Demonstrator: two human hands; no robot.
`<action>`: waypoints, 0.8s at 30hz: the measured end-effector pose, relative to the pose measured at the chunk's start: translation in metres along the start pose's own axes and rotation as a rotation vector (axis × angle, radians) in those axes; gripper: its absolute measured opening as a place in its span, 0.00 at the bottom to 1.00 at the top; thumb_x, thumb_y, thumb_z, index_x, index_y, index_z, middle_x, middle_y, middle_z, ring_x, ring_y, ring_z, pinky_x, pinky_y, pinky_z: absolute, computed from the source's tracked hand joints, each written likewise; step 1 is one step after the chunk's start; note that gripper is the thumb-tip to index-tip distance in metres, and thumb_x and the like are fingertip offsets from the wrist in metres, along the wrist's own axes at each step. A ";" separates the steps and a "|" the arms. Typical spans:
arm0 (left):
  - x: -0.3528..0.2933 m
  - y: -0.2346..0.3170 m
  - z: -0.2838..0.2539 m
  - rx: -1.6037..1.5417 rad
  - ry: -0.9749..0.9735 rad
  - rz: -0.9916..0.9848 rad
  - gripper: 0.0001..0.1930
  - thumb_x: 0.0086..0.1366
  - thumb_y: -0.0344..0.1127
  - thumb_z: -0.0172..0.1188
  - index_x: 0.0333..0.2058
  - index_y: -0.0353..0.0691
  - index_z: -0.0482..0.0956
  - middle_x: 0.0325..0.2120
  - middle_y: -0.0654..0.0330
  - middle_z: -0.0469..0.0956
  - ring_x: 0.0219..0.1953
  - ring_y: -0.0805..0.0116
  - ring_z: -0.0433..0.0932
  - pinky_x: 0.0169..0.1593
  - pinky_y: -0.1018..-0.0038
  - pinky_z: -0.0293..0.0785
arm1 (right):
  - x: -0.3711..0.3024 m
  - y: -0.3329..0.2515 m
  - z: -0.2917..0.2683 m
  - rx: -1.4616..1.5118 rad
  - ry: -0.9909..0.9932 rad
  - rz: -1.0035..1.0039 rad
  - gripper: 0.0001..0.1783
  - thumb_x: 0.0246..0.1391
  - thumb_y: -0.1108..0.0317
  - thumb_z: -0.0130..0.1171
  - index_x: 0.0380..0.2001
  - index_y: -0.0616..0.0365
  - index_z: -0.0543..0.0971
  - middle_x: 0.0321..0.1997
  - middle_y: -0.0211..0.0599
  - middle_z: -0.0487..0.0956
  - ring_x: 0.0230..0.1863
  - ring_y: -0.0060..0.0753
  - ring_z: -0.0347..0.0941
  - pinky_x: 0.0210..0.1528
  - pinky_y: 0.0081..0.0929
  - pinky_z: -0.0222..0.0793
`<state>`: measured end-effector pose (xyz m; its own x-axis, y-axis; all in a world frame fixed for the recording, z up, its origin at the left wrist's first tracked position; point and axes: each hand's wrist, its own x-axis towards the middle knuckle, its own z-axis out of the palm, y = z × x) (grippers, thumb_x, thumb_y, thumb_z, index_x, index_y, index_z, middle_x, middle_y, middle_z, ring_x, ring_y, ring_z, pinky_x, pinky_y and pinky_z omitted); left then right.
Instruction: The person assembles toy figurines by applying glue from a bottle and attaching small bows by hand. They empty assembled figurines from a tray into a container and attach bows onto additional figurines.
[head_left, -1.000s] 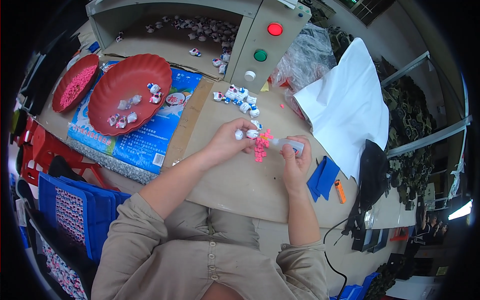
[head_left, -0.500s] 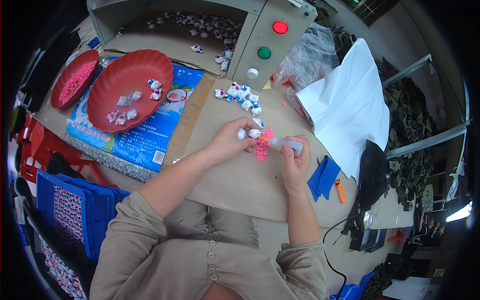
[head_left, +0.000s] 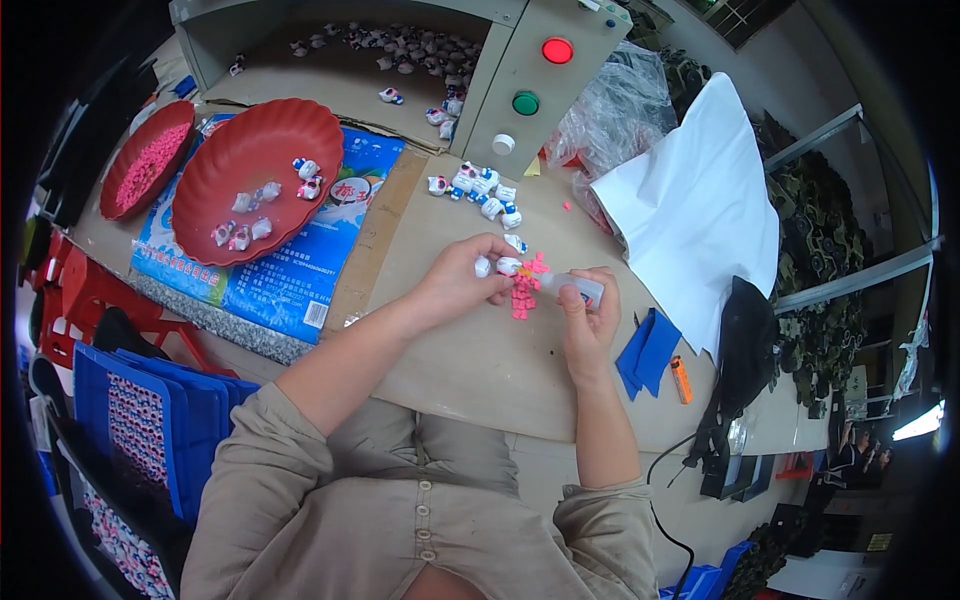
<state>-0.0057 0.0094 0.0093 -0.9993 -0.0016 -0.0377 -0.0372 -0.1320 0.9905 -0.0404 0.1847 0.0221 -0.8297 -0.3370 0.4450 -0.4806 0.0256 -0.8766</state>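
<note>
My left hand (head_left: 462,277) is closed on a small white figurine (head_left: 508,267), with another white piece (head_left: 483,267) showing between its fingers. In my right hand (head_left: 590,315) a clear squeeze bottle (head_left: 572,286) lies tilted, its narrow yellowish tip at the figurine. Small pink pieces (head_left: 522,299) are clustered on the table under and between both hands. Just beyond my left hand sits one white-and-blue figurine (head_left: 515,243), and farther back a group of similar figurines (head_left: 475,184) lies together.
A large red scalloped dish (head_left: 225,165) holds several figurines; a smaller red dish (head_left: 125,190) holds pink pieces. A grey machine (head_left: 520,100) with buttons stands at the back. On the right are white cloth (head_left: 690,210), blue pieces (head_left: 648,354) and an orange lighter (head_left: 682,380).
Hardly anything differs. Both hands keep their places, with the bottle tip at the figurine; the whole view has shifted very slightly.
</note>
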 end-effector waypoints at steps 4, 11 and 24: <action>0.000 -0.001 0.000 -0.006 -0.002 -0.019 0.12 0.54 0.22 0.54 0.39 0.33 0.67 0.27 0.60 0.73 0.26 0.76 0.74 0.28 0.81 0.73 | 0.000 0.003 -0.001 -0.108 0.017 -0.098 0.12 0.48 0.67 0.56 0.32 0.62 0.68 0.29 0.35 0.64 0.29 0.24 0.61 0.29 0.19 0.57; 0.001 -0.002 -0.001 -0.015 -0.011 -0.030 0.12 0.54 0.23 0.55 0.39 0.33 0.67 0.26 0.60 0.72 0.25 0.76 0.74 0.27 0.81 0.73 | 0.001 0.001 0.000 -0.249 0.025 -0.229 0.12 0.45 0.68 0.58 0.32 0.61 0.68 0.28 0.38 0.66 0.28 0.31 0.62 0.29 0.23 0.58; 0.001 0.001 -0.002 -0.011 -0.006 -0.034 0.12 0.54 0.22 0.54 0.38 0.32 0.67 0.27 0.59 0.72 0.26 0.75 0.74 0.27 0.81 0.73 | 0.002 0.002 -0.003 -0.273 0.019 -0.254 0.11 0.47 0.68 0.57 0.31 0.62 0.69 0.28 0.36 0.65 0.27 0.26 0.61 0.27 0.19 0.57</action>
<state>-0.0063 0.0077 0.0101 -0.9975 0.0091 -0.0703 -0.0709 -0.1431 0.9872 -0.0441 0.1871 0.0214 -0.6779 -0.3477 0.6478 -0.7280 0.1946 -0.6574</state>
